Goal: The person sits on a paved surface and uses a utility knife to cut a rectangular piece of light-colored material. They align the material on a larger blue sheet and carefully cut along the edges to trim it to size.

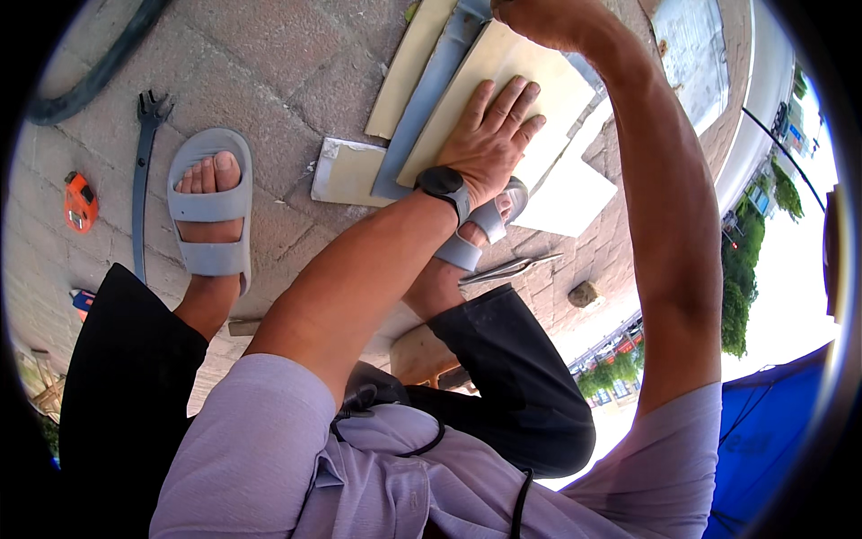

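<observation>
My left hand [492,136] lies flat on a beige slab [530,67], fingers stretched out over its face. A dark watch is strapped round that wrist. At the top edge of the picture, my right hand [549,20] is curled by the slab's far end; its fingertips are partly cut off, and what they grip cannot be made out. Under the slab is a blue-grey strip [420,117], with another beige piece [409,67] along its left side. A smaller chipped piece [350,172] lies by the strip's near end.
My feet, in grey sandals [211,211], stand left of the slabs and close beside them. On the brick paving lie a long dark tool with a forked head [144,171], an orange tape measure [80,203], pincer-like metal tools [512,269], a stone [584,294] and a white sheet [570,198].
</observation>
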